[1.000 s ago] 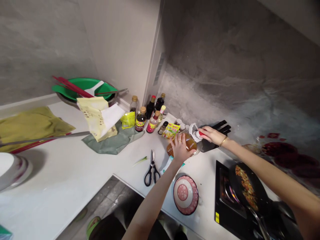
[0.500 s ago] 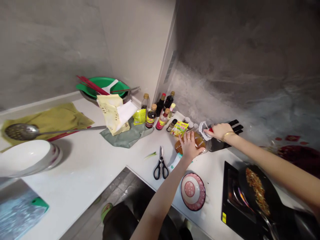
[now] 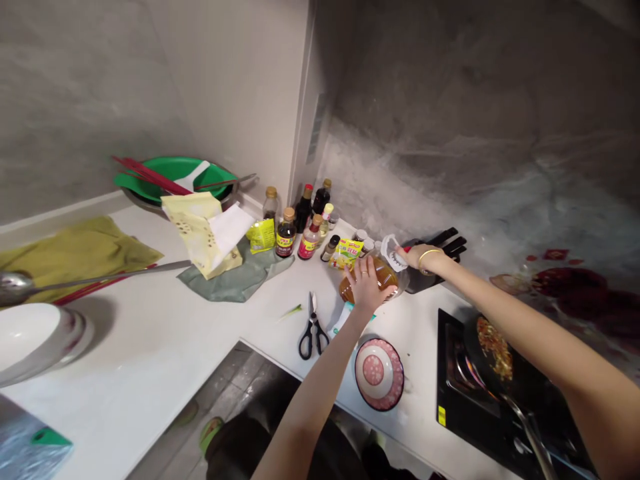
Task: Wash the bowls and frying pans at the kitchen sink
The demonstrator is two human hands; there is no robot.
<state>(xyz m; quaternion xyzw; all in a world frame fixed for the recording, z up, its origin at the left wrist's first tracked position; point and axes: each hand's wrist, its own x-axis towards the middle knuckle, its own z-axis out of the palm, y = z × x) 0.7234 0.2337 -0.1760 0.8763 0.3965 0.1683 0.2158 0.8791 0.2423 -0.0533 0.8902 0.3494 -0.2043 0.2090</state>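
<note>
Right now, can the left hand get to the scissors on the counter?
Probably yes. The left hand rests on the oil jug, and the scissors lie just beside and nearer the counter edge, with only bare counter between them.

Oil jug (image 3: 376, 279) lies on the worktop (image 3: 165, 347), just before the knife block (image 3: 434, 261). Left hand (image 3: 366, 288) rests on the jug; right hand (image 3: 419, 257) is at its cap end. Sauce bottles (image 3: 300, 223) stand behind and left, in the corner. Scissors (image 3: 312, 328) lie before the jug to its left, bowl (image 3: 379, 373) before it. Pan (image 3: 495, 353) sits on the stove (image 3: 460, 393), right of the bowl.
</note>
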